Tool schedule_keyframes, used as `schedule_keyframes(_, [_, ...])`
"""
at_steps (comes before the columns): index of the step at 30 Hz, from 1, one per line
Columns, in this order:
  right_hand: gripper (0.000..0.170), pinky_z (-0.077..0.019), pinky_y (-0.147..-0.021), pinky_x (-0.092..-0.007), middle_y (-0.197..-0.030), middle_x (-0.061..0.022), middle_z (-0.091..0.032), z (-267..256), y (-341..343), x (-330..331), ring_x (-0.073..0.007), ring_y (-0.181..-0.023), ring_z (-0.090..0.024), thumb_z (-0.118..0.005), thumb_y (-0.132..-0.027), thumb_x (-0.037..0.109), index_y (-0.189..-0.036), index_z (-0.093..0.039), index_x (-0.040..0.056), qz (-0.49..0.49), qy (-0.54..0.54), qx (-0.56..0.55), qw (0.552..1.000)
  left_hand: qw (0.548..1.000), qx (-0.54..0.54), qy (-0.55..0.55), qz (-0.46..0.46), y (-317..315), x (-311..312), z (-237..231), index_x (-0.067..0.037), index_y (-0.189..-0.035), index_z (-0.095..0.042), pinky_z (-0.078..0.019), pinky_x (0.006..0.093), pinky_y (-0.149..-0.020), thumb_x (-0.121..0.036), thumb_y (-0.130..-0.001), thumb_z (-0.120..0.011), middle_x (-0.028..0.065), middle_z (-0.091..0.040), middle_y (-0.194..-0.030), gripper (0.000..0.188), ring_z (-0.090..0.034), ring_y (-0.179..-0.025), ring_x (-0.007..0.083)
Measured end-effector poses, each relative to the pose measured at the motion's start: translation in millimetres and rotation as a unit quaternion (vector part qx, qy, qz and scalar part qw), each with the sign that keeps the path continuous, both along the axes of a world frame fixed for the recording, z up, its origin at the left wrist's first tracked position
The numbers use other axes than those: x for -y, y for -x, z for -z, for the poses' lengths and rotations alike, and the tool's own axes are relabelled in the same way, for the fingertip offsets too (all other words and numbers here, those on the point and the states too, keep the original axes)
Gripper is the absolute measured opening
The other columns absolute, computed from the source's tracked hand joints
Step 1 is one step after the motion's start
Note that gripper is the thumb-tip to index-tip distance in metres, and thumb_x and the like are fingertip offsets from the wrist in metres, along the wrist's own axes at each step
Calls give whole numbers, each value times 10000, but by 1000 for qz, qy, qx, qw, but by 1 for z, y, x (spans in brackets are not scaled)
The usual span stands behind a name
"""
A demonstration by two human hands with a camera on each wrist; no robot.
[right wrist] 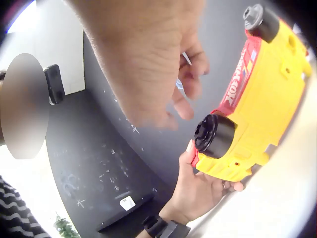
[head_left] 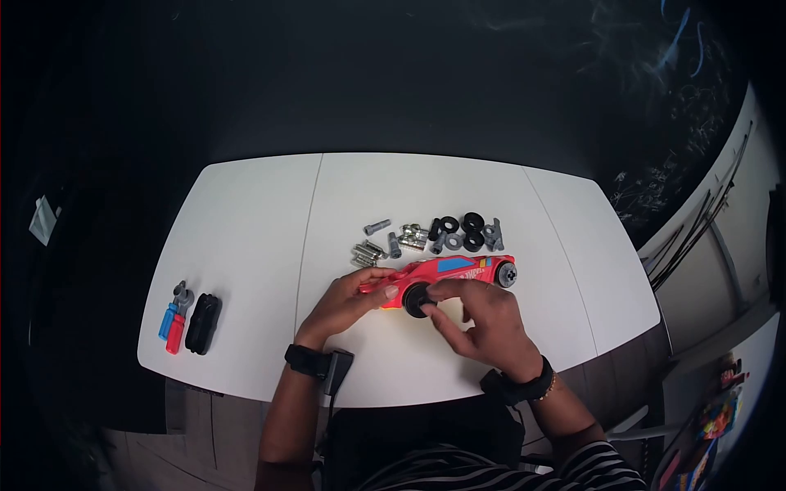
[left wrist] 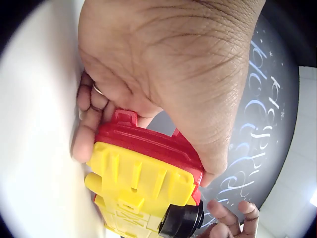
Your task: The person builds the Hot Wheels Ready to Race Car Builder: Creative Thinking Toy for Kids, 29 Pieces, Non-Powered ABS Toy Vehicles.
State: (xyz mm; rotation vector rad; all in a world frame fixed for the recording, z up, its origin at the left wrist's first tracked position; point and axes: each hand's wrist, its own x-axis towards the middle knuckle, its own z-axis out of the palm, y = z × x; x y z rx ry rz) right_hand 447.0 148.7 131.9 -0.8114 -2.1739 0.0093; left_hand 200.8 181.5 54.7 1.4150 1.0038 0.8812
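Observation:
A red toy car with a yellow underside is held on its side above the white table. My left hand grips one end of it, thumb on the near side and fingers round the other. By the black wheel nearest that hand is my right hand, thumb and fingers slightly bent and apart. The right wrist view shows a gap between the right hand and the black wheel, with nothing in the fingers. A grey piece sits at the centre of the other wheel.
Beyond the car lie silver cylinders, grey bolts, black rings and other grey pieces. At the table's left are a blue-handled tool, a red-handled tool and a black case.

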Motion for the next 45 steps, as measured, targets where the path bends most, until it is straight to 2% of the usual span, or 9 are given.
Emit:
schedule_keyframes(9, [206,-562,-610,-324,-830,-52,-733,5,0,4,-223,-674,-714,-794,-870,130,-1045,-690,103,76,27,78,994,1000,4,4,-3,2,2,-2,-27,-1398,-602,-467,327,-1061,-357,-999,-662,92,-662,-1308,521,-611,-1206,168])
schedule_keyframes(12, [318,-520,-520,-277,-947,-58,-759,2,1,-1,-167,-667,-705,-823,-848,101,-1131,-679,92,-60,4,-5,998,999,23,-18,-13,3,-1,7,-21,-1369,-630,-534,317,-946,-438,-968,-731,92,-707,-1234,587,-667,-1119,158])
schedule_keyframes(20, [303,-566,-574,-301,-945,-57,-764,10,2,2,-190,-701,-731,-785,-854,76,-1139,-685,105,-23,-3,68,997,999,22,-17,-20,3,-1,8,-22,-1364,-633,-527,319,-966,-429,-973,-726,95,-707,-1236,572,-665,-1127,163])
schedule_keyframes(23, [355,-579,-688,-327,-1015,-50,-761,8,0,3,-209,-819,-735,-803,-841,106,-1172,-673,115,-9,41,84,996,999,28,-12,-24,1,0,8,-20,-1362,-634,-520,316,-978,-428,-972,-729,95,-708,-1236,572,-661,-1136,161])
schedule_keyframes(26, [612,-391,-1090,-512,-1427,-54,-572,-1,-1,5,-313,-1359,-483,-812,-809,176,-1377,-585,193,-12,46,153,987,999,25,-21,-20,4,-2,12,-18,-1363,-632,-514,313,-989,-412,-971,-733,96,-707,-1236,565,-656,-1145,160])
schedule_keyframes(32, [659,-396,-1107,-478,-1452,-70,-553,20,-2,-20,-319,-1320,-515,-769,-815,125,-1428,-532,166,62,-29,254,965,999,26,-29,-12,1,-2,7,-7,-1381,-609,-512,323,-997,-340,-964,-746,106,-690,-1268,551,-646,-1179,176])
schedule_keyframes(37, [694,-441,-1069,-424,-1425,-61,-578,4,-6,-13,-290,-1290,-551,-767,-785,84,-1434,-532,157,66,-32,263,962,987,122,-103,20,8,-4,19,-33,-1478,-496,-483,344,-1034,-671,-987,-552,103,-662,-1305,806,-630,-1184,185])
schedule_keyframes(42, [708,-484,-1064,-451,-1371,-145,-586,-40,-14,-1,-358,-1291,-569,-842,-758,22,-1394,-537,87,-102,57,-78,990,975,208,-71,-31,5,-1,7,-59,-1529,-415,-457,407,-1079,-865,-933,-340,79,-616,-1359,1005,-615,-1193,199])
schedule_keyframes(45, [747,-551,-1053,-399,-1363,-121,-566,-38,-10,11,-238,-1291,-597,-843,-877,103,-1448,-361,78,-173,274,-320,890,975,216,-46,7,5,-4,17,-71,-1593,-319,-417,464,-1136,-890,-922,-264,94,-494,-1533,1060,-571,-1305,244])
